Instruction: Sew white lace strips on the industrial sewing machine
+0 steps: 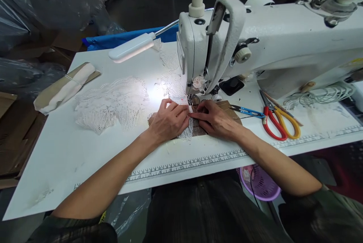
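White lace trim (186,134) runs under the presser foot of a white sewing machine (195,46), over a brown plate on the table. My left hand (171,120) lies just left of the needle, its bent fingers closed on the lace and pressing it down. From the other side, my right hand (216,119) pinches the lace edge between thumb and curled fingers, close in front of the foot. The fingertips of both hands nearly meet. More lace (113,101) spreads in a loose pile to the left. A small pale fabric flower (198,82) sits on the machine's head.
A lit lamp (132,47) reaches in behind the lace. To the right lie blue-handled tweezers (248,111), red-handled scissors (273,123) and yellow-handled scissors (289,122). A tied white roll (68,88) rests at far left. Below the printed ruler (181,167) hangs a purple basket (262,186).
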The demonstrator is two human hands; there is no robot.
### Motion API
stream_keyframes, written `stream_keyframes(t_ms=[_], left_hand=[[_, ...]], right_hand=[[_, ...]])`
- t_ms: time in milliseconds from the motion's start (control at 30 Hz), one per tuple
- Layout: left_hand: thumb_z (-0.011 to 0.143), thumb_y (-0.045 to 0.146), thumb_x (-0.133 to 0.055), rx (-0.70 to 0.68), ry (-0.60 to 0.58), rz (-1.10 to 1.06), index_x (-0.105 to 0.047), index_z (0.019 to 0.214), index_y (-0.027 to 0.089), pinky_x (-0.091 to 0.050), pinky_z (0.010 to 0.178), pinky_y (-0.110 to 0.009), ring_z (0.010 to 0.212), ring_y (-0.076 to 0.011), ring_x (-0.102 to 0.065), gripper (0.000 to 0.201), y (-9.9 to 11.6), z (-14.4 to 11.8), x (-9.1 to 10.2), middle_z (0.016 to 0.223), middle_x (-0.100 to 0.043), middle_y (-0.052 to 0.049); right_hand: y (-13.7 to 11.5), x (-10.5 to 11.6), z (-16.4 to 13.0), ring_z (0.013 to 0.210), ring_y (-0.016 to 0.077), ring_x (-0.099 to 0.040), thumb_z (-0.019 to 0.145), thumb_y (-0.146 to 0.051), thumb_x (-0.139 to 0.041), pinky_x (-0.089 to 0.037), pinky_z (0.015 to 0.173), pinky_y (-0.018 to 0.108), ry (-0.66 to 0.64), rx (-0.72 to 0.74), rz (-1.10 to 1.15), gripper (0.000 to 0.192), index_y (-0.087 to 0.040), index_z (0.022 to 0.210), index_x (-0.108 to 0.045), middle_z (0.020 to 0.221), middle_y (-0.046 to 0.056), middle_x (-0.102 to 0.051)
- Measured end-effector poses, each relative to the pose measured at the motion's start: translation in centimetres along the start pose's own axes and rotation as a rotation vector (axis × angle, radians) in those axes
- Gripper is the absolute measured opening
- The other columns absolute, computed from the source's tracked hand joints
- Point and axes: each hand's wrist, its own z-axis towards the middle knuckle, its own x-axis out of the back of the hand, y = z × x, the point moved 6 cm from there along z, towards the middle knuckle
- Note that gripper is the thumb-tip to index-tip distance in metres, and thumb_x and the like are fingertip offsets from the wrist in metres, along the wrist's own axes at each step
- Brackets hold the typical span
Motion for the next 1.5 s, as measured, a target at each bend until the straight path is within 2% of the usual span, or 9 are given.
stream_keyframes(t_ms=[167, 400, 733, 967, 1167, 1300, 1367, 1433, 1500], left_hand=[[0.093, 0.024, -0.052, -0.013, -0.044, -0.088, -0.07, 0.107, 0.016, -0.046, 0.075, -0.045, 0.084, -0.0241, -0.062, 0.024, -0.3, -0.2, -0.1, 0.118, -0.071, -0.011], [0.096, 0.029, -0.047, 0.066, -0.13, -0.089, -0.066, 0.117, 0.017, -0.045, 0.079, -0.045, 0.088, -0.0261, -0.06, 0.031, -0.6, -0.2, -0.4, 0.124, -0.067, -0.012], [0.098, 0.027, -0.046, 0.161, -0.125, -0.05, -0.062, 0.121, 0.016, -0.044, 0.079, -0.043, 0.091, -0.0247, -0.059, 0.029, -0.7, 0.2, -0.9, 0.126, -0.065, -0.013], [0.1, 0.03, -0.045, 0.24, -0.1, 0.0, -0.061, 0.12, 0.016, -0.039, 0.076, -0.04, 0.094, -0.025, -0.058, 0.029, -0.9, 0.6, -1.1, 0.124, -0.065, -0.012], [0.1, 0.033, -0.046, 0.254, -0.075, 0.01, -0.06, 0.118, 0.014, -0.042, 0.077, -0.041, 0.096, -0.0264, -0.058, 0.03, -0.9, 0.5, -1.0, 0.122, -0.064, -0.014], [0.098, 0.034, -0.051, 0.211, 0.035, -0.029, -0.06, 0.118, 0.012, -0.047, 0.077, -0.041, 0.094, -0.0257, -0.06, 0.031, -2.6, 0.2, 0.2, 0.115, -0.064, -0.017], [0.098, 0.029, -0.051, 0.192, 0.082, -0.085, -0.063, 0.109, 0.011, -0.05, 0.074, -0.039, 0.089, -0.0234, -0.061, 0.024, -3.5, 0.0, 1.2, 0.106, -0.066, -0.015], [0.098, 0.026, -0.051, 0.154, 0.047, -0.202, -0.065, 0.097, 0.012, -0.052, 0.07, -0.034, 0.083, -0.0197, -0.062, 0.02, -3.8, 0.0, 1.8, 0.095, -0.067, -0.012], [0.097, 0.028, -0.054, 0.083, -0.062, -0.354, -0.067, 0.095, 0.013, -0.054, 0.069, -0.032, 0.081, -0.0174, -0.063, 0.02, -3.2, 0.0, 1.8, 0.092, -0.067, -0.009]], right_hand=[[0.0, -0.2, -0.1, 0.103, 0.0235, -0.052, 0.094, -0.018, -0.05, -0.053, 0.092, 0.045, -0.039, -0.01, -0.002, 0.032, -0.021, 0.119, -0.068, 0.108, 0.012, -0.051], [-0.1, -0.2, 0.0, 0.102, 0.0238, -0.052, 0.095, -0.018, -0.046, -0.052, 0.094, 0.047, -0.057, -0.035, -0.016, 0.035, -0.023, 0.125, -0.063, 0.108, 0.011, -0.052], [0.1, -0.2, 0.7, 0.101, 0.0253, -0.052, 0.097, -0.016, -0.042, -0.054, 0.089, 0.047, -0.055, -0.056, -0.074, 0.038, -0.019, 0.133, -0.054, 0.117, 0.015, -0.05], [0.1, -0.3, 1.2, 0.093, 0.0234, -0.053, 0.097, -0.017, -0.041, -0.055, 0.084, 0.042, -0.042, -0.024, -0.127, 0.029, -0.014, 0.119, -0.06, 0.11, 0.015, -0.053], [1.4, 0.8, 0.3, 0.085, 0.0193, -0.058, 0.098, -0.025, -0.044, -0.054, 0.079, 0.037, -0.008, -0.239, 0.047, 0.032, -0.018, 0.125, -0.062, 0.11, 0.012, -0.056], [2.4, 2.1, -0.1, 0.085, 0.0205, -0.058, 0.093, -0.023, -0.05, -0.051, 0.079, 0.037, 0.066, -0.36, 0.073, 0.025, -0.017, 0.108, -0.069, 0.105, 0.011, -0.059], [2.6, 2.3, -0.1, 0.08, 0.0189, -0.057, 0.09, -0.021, -0.052, -0.05, 0.076, 0.036, 0.09, -0.387, 0.076, 0.024, -0.016, 0.104, -0.07, 0.1, 0.01, -0.059], [2.7, 2.3, -0.1, 0.073, 0.0161, -0.055, 0.088, -0.021, -0.053, -0.049, 0.073, 0.034, 0.099, -0.406, 0.093, 0.025, -0.015, 0.103, -0.071, 0.097, 0.008, -0.059], [2.7, 2.3, -0.1, 0.069, 0.0141, -0.053, 0.087, -0.02, -0.053, -0.048, 0.071, 0.033, 0.102, -0.416, 0.105, 0.027, -0.014, 0.104, -0.072, 0.095, 0.008, -0.059]])
